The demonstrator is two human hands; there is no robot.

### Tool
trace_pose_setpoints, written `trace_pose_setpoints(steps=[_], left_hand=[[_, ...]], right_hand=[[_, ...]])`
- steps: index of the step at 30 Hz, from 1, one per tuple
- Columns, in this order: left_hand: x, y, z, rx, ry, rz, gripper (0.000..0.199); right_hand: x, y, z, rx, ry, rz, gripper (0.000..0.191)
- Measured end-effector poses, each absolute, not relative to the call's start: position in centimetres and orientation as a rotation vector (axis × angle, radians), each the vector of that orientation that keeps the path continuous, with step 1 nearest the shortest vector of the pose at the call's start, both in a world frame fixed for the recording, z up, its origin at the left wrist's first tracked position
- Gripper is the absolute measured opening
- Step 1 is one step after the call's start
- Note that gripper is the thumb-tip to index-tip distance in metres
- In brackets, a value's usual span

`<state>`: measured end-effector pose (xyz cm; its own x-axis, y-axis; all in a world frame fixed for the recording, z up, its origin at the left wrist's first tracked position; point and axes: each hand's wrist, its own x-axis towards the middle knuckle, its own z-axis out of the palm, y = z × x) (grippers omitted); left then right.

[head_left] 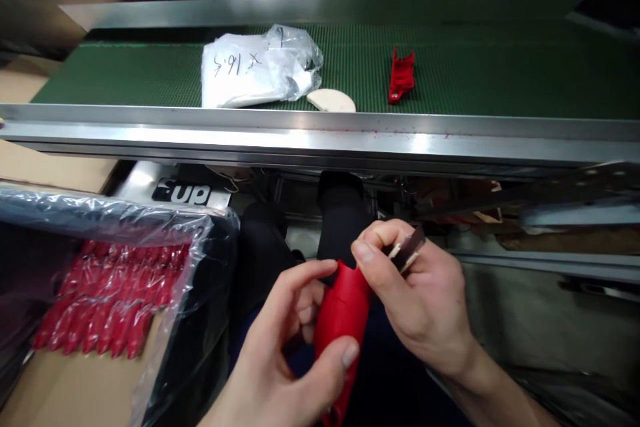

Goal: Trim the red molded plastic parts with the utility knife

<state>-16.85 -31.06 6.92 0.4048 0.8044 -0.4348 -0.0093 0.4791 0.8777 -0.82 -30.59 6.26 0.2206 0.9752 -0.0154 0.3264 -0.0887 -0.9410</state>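
A long red plastic part (343,320) is held over my lap, its notched end pointing up. My left hand (295,340) wraps round it, the thumb on its front and the index finger at its top edge. My right hand (417,293) pinches at the top right of the part, and a thin dark blade-like tool with a light edge (409,250) sticks out between its fingers. Where the fingertips meet the part, the contact is partly hidden. Beyond the hands, a small red plastic piece (402,75) lies on the green belt (490,67).
A clear bag with handwriting (255,67) and a pale half-round piece (331,101) lie on the belt. Its metal edge (300,137) runs across in front of me. At the left, a plastic-lined box (210,280) holds several wrapped red parts (110,293).
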Motion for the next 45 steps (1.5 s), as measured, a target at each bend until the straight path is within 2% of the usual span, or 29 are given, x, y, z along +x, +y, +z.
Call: trace_pose_setpoints(steps=[3, 10, 16, 23, 29, 45], left_hand=[[-16.9, -31.4, 7.3, 0.925, 1.045, 0.605, 0.039], [-17.0, -31.4, 7.4, 0.623, 0.906, 0.57, 0.043], [-16.9, -31.3, 7.7, 0.388, 0.777, 0.633, 0.04], [-17.4, -31.3, 7.9, 0.637, 0.935, 0.609, 0.042], [-17.4, -31.5, 7.7, 0.92, 1.092, 0.668, 0.037], [-16.7, -31.5, 7.8, 1.075, 1.139, 0.72, 0.032]], right_hand=[[-1.2, -30.5, 6.4, -1.559, -1.177, 0.961, 0.032], [-0.7, -30.1, 6.1, -1.34, -0.891, 1.356, 0.041], [-0.2, -30.4, 6.8, -1.227, -0.753, 1.54, 0.026], [0.3, -31.1, 6.9, -1.261, -0.881, 1.477, 0.013], [0.5, -31.5, 7.4, -1.342, -1.054, 1.331, 0.011], [0.5, -31.2, 6.8, -1.366, -1.078, 1.36, 0.008]])
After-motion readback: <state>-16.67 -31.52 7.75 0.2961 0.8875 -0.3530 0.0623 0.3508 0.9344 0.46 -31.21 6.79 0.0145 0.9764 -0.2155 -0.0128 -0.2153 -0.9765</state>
